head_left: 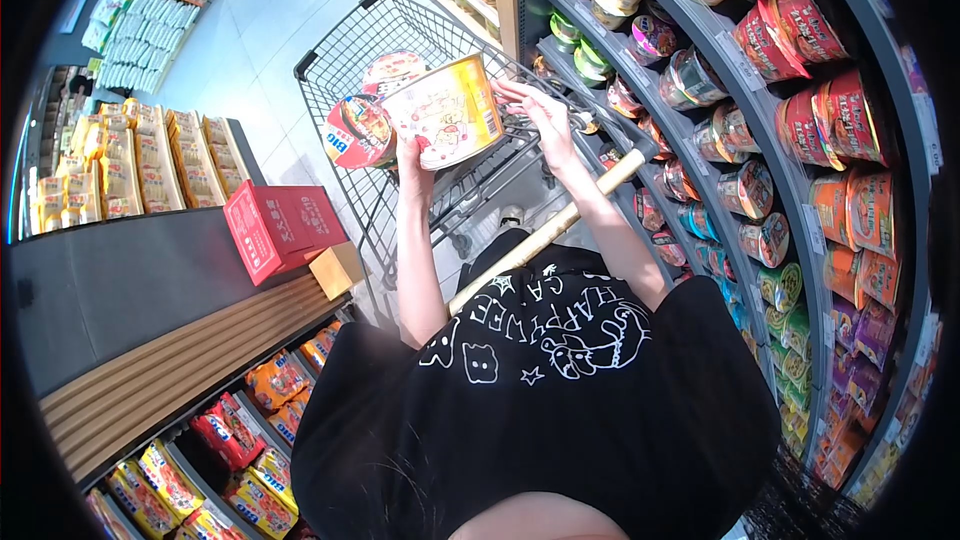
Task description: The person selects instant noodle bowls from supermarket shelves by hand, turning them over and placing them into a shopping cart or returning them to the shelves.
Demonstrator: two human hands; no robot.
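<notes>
A large yellow instant noodle bucket (450, 110) with a pale printed front is held tilted above the shopping cart (345, 40). My left hand (412, 162) grips its lower left side, thumb across the front. At the bucket's right end is my right hand (540, 112), fingers stretched out and apart; whether the fingertips touch it I cannot tell. Just left of the bucket is a red noodle bucket (352, 135) marked BIG. Behind it shows the round top of another noodle bucket (396, 68). The cart's handle (550, 230) slants across in front of my body, below both forearms.
Curved shelves (800, 190) of cup and bucket noodles line the right side. To the left stands a counter (110, 310) with a red box (280, 230) on its near corner and yellow packs (120, 165) behind. Bagged noodles (230, 430) fill shelves below. Tiled floor (270, 0) lies ahead.
</notes>
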